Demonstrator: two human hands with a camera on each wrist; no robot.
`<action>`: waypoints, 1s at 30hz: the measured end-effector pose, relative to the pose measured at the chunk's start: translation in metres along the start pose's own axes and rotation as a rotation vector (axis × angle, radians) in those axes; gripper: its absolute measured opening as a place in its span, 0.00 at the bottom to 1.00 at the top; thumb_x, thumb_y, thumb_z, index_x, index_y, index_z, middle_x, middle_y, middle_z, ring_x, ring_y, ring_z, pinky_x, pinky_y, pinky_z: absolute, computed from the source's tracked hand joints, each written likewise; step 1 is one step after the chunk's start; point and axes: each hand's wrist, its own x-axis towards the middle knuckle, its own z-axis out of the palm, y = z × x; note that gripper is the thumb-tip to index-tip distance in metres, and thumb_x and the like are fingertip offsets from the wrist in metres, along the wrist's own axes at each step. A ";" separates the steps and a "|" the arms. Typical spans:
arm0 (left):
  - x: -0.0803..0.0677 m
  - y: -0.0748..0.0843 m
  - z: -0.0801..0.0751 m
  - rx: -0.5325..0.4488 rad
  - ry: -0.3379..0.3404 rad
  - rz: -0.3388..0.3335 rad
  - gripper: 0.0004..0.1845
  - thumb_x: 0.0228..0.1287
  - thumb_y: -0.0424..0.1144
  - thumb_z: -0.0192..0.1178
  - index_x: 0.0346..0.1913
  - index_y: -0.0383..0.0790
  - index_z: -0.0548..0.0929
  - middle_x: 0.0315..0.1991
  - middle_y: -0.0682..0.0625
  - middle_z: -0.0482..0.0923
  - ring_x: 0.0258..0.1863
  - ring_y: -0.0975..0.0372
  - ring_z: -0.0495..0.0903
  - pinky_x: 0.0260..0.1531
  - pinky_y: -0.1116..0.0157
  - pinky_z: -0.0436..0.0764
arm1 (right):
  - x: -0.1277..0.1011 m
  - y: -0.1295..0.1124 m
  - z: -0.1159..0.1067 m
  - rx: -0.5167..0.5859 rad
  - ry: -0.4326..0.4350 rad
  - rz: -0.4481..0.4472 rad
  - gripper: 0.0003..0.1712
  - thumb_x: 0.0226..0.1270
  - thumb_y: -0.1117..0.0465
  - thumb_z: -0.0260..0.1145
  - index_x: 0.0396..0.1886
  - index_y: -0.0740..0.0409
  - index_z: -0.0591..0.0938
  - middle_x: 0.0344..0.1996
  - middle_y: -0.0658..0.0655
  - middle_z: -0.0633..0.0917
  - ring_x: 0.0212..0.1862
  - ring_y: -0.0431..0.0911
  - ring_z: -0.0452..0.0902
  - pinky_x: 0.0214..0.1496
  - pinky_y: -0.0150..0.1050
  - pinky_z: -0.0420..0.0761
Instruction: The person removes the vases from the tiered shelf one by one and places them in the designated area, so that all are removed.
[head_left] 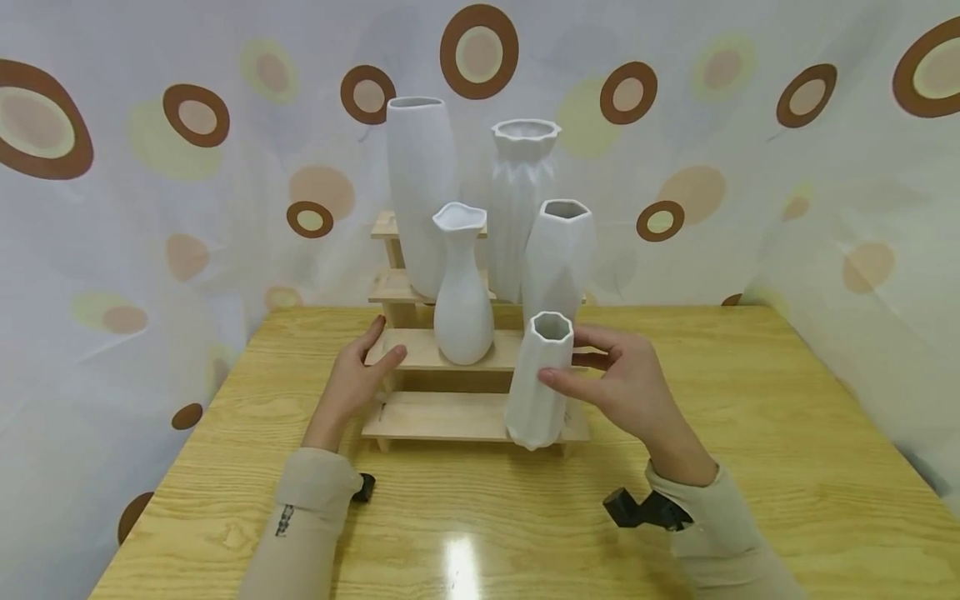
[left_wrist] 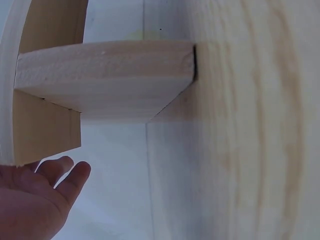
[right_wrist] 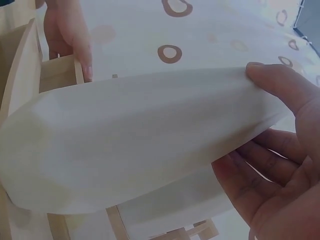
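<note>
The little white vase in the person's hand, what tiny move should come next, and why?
Probably let go gently. The small white vase seems to stand upright on the lowest step of the wooden stand, near its right end, while the right hand holds it by thumb and fingers. The left hand rests on the step above, steadying the stand. Whether the base sits flat is hard to tell.
</note>
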 end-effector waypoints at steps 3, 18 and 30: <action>0.000 0.000 0.001 0.006 0.003 -0.001 0.42 0.70 0.58 0.57 0.78 0.43 0.54 0.77 0.54 0.49 0.76 0.60 0.47 0.73 0.55 0.52 | -0.001 -0.001 -0.003 -0.021 0.002 0.017 0.25 0.51 0.68 0.80 0.51 0.60 0.87 0.44 0.54 0.87 0.45 0.49 0.83 0.47 0.41 0.84; -0.009 0.030 -0.003 -0.013 -0.024 -0.021 0.38 0.75 0.44 0.57 0.77 0.33 0.52 0.77 0.45 0.47 0.76 0.52 0.46 0.73 0.51 0.50 | -0.005 -0.016 -0.020 0.023 0.026 0.085 0.25 0.49 0.71 0.80 0.50 0.66 0.86 0.41 0.53 0.88 0.40 0.48 0.86 0.42 0.44 0.86; -0.014 0.041 -0.005 -0.014 -0.029 -0.027 0.37 0.75 0.43 0.56 0.77 0.32 0.52 0.77 0.44 0.47 0.76 0.53 0.46 0.73 0.53 0.51 | -0.010 -0.025 -0.035 0.032 0.043 0.131 0.25 0.50 0.71 0.79 0.51 0.67 0.86 0.40 0.52 0.88 0.36 0.52 0.87 0.39 0.44 0.86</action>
